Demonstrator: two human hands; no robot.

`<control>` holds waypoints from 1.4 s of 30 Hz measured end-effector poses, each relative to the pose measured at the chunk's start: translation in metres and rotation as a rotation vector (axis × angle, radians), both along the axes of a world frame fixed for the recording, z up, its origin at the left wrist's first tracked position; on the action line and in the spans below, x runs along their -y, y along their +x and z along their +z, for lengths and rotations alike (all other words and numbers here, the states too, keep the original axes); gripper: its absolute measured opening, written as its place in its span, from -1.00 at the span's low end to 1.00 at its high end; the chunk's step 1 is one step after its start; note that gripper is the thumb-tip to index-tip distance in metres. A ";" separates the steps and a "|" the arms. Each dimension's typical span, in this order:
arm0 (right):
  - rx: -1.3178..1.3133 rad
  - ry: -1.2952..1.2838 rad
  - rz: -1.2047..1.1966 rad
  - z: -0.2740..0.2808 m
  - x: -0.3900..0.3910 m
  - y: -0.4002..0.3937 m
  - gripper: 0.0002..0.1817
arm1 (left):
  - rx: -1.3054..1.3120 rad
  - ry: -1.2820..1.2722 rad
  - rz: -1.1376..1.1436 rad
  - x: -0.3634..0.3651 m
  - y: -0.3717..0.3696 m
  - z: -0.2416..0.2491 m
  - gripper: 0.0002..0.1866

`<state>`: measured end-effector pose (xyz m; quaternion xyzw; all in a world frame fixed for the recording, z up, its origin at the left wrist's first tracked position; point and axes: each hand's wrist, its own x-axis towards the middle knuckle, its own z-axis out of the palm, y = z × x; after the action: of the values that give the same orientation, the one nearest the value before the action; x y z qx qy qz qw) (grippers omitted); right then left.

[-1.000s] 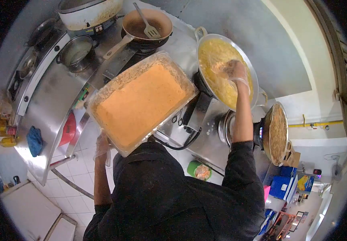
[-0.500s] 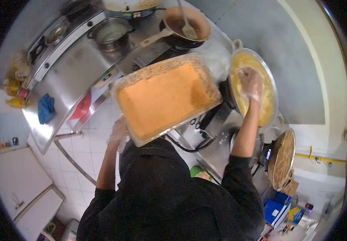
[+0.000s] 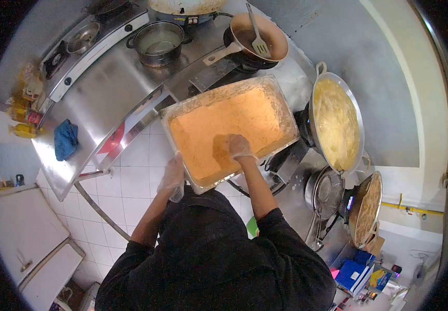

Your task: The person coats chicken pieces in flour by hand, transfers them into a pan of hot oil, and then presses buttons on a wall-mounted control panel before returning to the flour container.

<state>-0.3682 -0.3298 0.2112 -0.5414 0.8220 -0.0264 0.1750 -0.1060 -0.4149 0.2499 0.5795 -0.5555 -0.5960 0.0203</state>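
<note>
A large clear tray (image 3: pixel 214 184) of orange powder (image 3: pixel 203 129) is in front of me, tilted a little. My left hand (image 3: pixel 172 176), in a clear plastic glove, grips the tray's near left edge. Over the powder near the tray's close side is my right hand (image 3: pixel 239 146), also gloved, with its fingers bent down and a dark shadow beside them. Whether those fingers hold anything is hidden. To the right of the tray stands a wide pan (image 3: pixel 336 124) of bubbling yellow oil.
A frying pan (image 3: pixel 244 39) with a slotted spatula (image 3: pixel 260 46) and a dark pot (image 3: pixel 157 44) stand behind the tray. At right are a strainer (image 3: pixel 329 193) and a pan of brown food (image 3: pixel 367 210). A blue cloth (image 3: pixel 66 140) lies on the left counter.
My right hand has moved left from over the oil pan to the powder in the tray. The oil now bubbles and foams more. The whole view has shifted slightly.
</note>
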 end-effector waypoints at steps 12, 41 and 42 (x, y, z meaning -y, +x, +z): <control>0.012 -0.142 -0.227 0.056 -0.009 0.050 -0.76 | 0.154 -0.338 -0.839 -0.018 -0.014 -0.015 -0.42; 0.046 -0.504 -0.408 0.098 -0.046 0.160 -0.75 | -0.402 0.201 -0.192 -0.019 0.019 -0.048 -0.48; 0.027 -0.548 -0.373 0.095 -0.044 0.160 -0.75 | -0.270 -0.024 -0.400 -0.015 0.016 -0.031 -0.45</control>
<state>-0.2082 -0.2862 0.3065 -0.4080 0.8669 -0.2853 0.0260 -0.0899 -0.4001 0.2191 0.3725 -0.6585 -0.6537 -0.0170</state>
